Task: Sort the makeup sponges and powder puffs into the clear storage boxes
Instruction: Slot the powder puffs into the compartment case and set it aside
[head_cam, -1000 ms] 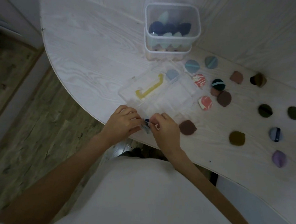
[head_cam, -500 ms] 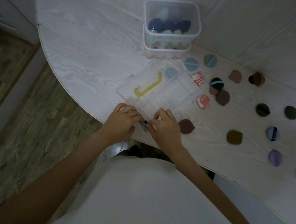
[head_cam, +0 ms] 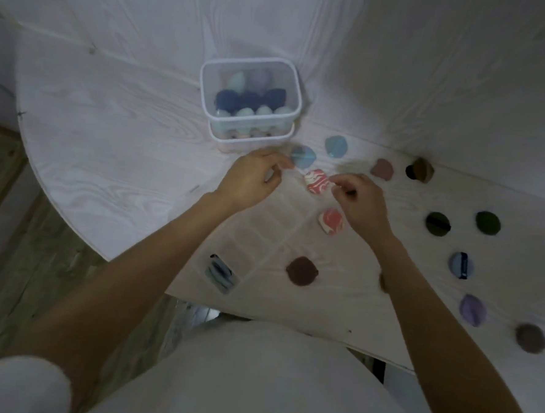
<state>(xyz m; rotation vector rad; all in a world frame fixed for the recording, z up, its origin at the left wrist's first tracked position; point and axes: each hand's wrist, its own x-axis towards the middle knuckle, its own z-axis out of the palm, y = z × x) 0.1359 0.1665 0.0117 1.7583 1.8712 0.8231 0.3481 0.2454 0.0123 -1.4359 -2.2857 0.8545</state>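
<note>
I am reaching both hands out over the flat clear box [head_cam: 263, 234] lying on the surface [head_cam: 115, 139], toward the pink marbled puff [head_cam: 316, 182] at its far edge. My left hand [head_cam: 253, 181] is hovering just to the left of that puff with the fingers loosely curled; the blur keeps me from telling whether the fingertips are pinching anything, though nothing shows in them. My right hand [head_cam: 359, 200] is sitting just to the puff's right, thumb and forefinger drawn close together at its edge, and I cannot tell whether they are actually gripping it or only touching.

A second pink marbled puff [head_cam: 331, 221] is lying just beside my right wrist, a blue marbled one [head_cam: 221, 275] is resting at the near edge of the surface, and a brown puff [head_cam: 302, 271] is near it. More puffs, blue, dark green, purple and brown, are scattered well apart to the right. The stacked tubs [head_cam: 250, 104] at the back are holding the egg-shaped sponges.

I judge the step in hand to be picking up the far pink puff. Next I am needing a firm pinch on its rim, a short lift, and a compartment of the flat box to lay it in.
</note>
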